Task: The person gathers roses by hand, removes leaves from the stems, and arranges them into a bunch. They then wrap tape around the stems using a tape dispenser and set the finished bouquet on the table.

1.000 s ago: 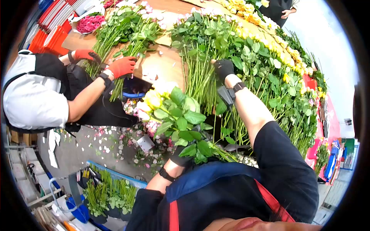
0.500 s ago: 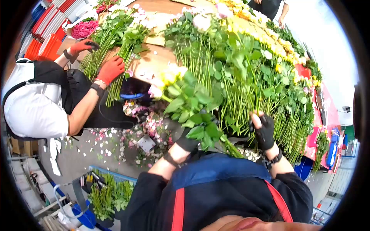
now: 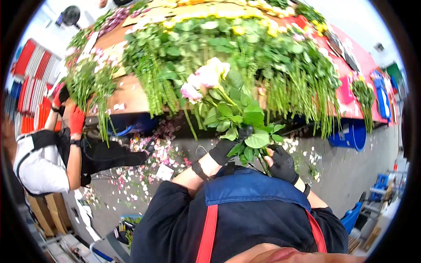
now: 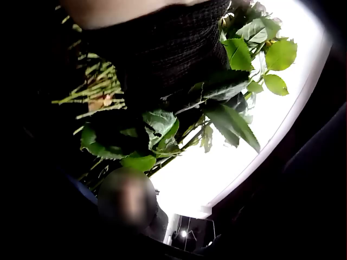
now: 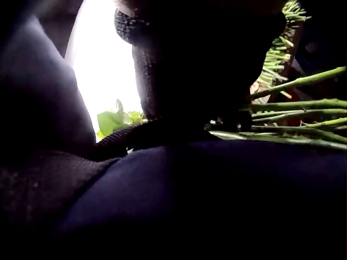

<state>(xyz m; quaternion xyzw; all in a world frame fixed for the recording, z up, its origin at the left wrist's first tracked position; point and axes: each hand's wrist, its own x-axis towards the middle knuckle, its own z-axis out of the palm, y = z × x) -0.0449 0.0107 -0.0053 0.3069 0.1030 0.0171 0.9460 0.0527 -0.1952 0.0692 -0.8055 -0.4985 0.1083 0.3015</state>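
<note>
A small bunch of pale pink and yellow roses [image 3: 206,76] stands tilted in front of my chest. My black-gloved left hand [image 3: 224,150] grips its stems under the blooms, partly covered by leaves [image 3: 254,115]. Leaves also crowd around the glove [image 4: 168,49] in the left wrist view. My right hand [image 3: 284,165], in a black glove with a bare thumb tip, holds the lower stems close to my apron [image 3: 252,193]. Several green stems [image 5: 303,105] run into the dark right glove in the right wrist view; its fingers are mostly in shadow.
Long-stemmed roses [image 3: 193,48] cover the table [image 3: 131,97], their stems hanging over the front edge. A blue bucket [image 3: 349,135] stands under the right end. On the left works another person in red gloves [image 3: 76,120]. Petals [image 3: 163,149] litter the floor.
My right hand has come back from the roses on the table to the held bunch's stems. The bunch is more upright and the head view has turned to the right.
</note>
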